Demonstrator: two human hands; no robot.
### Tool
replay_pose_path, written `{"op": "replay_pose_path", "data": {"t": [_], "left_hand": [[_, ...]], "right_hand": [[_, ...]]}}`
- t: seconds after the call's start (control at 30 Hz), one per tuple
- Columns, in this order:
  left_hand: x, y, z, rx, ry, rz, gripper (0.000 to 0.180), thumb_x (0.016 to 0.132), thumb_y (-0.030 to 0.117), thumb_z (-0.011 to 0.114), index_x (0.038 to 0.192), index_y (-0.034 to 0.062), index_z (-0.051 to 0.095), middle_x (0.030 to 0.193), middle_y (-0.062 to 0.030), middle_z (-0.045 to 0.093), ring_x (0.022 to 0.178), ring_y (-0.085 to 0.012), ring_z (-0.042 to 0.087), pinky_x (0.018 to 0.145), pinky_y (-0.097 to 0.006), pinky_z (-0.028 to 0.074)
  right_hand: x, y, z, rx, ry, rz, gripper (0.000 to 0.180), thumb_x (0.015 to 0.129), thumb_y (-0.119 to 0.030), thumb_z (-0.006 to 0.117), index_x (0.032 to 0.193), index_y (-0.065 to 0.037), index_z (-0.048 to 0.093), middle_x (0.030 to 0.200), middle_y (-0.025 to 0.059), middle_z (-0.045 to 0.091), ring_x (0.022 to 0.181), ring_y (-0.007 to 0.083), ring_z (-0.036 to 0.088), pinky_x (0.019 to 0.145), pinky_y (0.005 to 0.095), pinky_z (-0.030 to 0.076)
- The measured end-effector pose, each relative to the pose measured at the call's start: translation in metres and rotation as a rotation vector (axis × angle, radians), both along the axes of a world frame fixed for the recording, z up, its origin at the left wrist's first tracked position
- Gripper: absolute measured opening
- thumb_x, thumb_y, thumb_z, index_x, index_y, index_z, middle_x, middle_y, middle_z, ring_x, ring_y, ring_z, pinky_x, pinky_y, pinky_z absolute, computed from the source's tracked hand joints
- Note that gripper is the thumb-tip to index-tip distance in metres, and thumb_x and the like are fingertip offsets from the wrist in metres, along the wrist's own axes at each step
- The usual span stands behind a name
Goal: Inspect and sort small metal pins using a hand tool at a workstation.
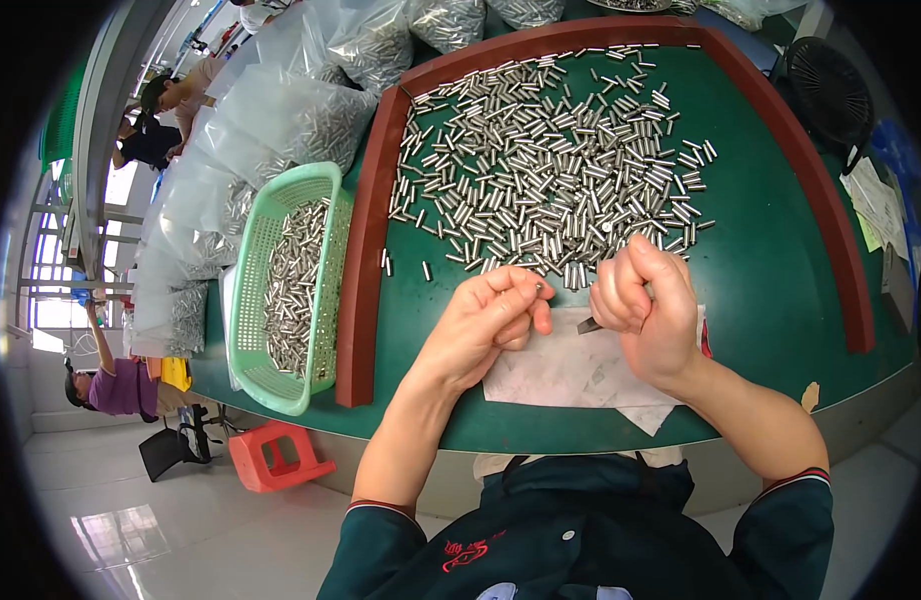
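My left hand (493,318) is closed, with a small metal pin (538,287) pinched between thumb and forefinger, its round end showing. Close by on the right, my right hand (646,305) is curled round a dark flat-tipped tool (589,325); most of it is hidden in the fist, so its kind is unclear. Both hands are above a stained whitish cloth (551,375) on the green tabletop (751,260). Just beyond them lies a wide pile of short shiny metal pins (551,150), spread loosely inside a red-brown frame.
The red-brown frame (366,270) borders the pile left, back and right. Left of it stands a light green basket (243,310) of pins, with bags of metal parts (311,120) behind. A black fan (829,90) sits back right; a red stool (271,455) is on the floor.
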State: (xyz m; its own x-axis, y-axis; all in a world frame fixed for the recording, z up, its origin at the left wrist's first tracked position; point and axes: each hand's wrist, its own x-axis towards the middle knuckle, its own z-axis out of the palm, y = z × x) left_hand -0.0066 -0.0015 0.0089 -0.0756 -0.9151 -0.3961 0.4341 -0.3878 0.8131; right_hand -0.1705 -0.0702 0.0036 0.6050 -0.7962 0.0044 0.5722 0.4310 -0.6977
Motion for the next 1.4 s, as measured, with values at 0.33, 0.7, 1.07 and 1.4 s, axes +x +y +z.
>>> {"op": "replay_pose_path", "data": {"t": [0.33,0.7,1.07,1.4], "left_hand": [[-0.025,0.009,0.003,-0.430,-1.302,-0.202,0.011,0.072,0.007,0.062,0.076,0.0025,0.053,0.049,-0.0097,0.051,0.043,-0.0236,0.051,0.041,-0.032,0.038],[-0.025,0.010,-0.003,-0.378,-1.264,-0.172,0.013,0.072,0.006,0.062,0.073,0.0017,0.050,0.049,-0.0102,0.050,0.042,-0.0241,0.050,0.041,-0.032,0.037],[-0.025,0.010,-0.004,-0.397,-1.262,-0.156,0.013,0.072,0.005,0.062,0.070,0.0017,0.050,0.049,-0.0101,0.050,0.043,-0.0240,0.049,0.041,-0.032,0.037],[-0.025,0.009,-0.005,-0.364,-1.238,-0.130,0.012,0.070,0.005,0.064,0.069,0.0012,0.052,0.049,-0.0099,0.050,0.042,-0.0230,0.049,0.042,-0.032,0.037]], "right_hand": [[0.002,0.000,0.004,-0.031,0.055,-0.011,0.045,0.090,-0.024,0.029,0.047,-0.011,0.026,0.041,-0.0012,0.027,0.037,0.0083,0.018,0.038,0.0243,0.018],[0.004,0.002,0.000,-0.056,0.004,-0.032,0.045,0.090,-0.024,0.027,0.047,-0.012,0.026,0.041,-0.0015,0.026,0.038,0.0083,0.017,0.039,0.0244,0.017],[0.005,0.002,0.001,-0.066,0.016,-0.027,0.045,0.090,-0.023,0.027,0.047,-0.011,0.026,0.041,-0.0014,0.026,0.038,0.0083,0.017,0.039,0.0242,0.017],[0.006,0.004,0.002,-0.094,0.030,-0.043,0.044,0.090,-0.023,0.027,0.048,-0.011,0.025,0.042,-0.0016,0.025,0.039,0.0084,0.017,0.039,0.0242,0.017]]}}
